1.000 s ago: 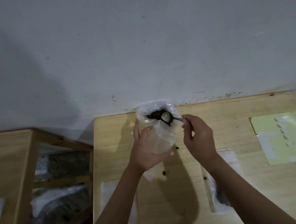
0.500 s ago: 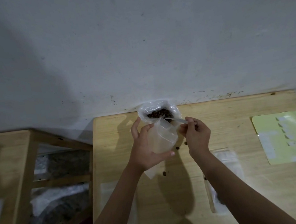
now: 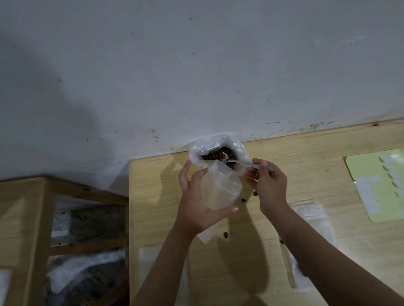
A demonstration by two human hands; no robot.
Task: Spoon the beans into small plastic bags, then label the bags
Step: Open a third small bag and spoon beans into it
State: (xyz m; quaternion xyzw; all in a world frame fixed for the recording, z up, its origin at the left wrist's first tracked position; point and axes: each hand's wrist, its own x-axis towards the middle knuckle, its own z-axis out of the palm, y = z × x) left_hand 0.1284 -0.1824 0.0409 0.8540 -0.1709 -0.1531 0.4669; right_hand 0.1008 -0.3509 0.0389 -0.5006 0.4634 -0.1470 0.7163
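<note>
Head camera peers forward and down, close over the desk (image 3: 329, 251), facing the wall (image 3: 186, 55) behind.

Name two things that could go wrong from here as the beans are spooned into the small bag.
Beans may miss: the small bag is soft, propped open only by the left hand, and loose beans already lie on the table.
The spoon, pinched by the right hand, could snag the big bag and tip it.
</note>
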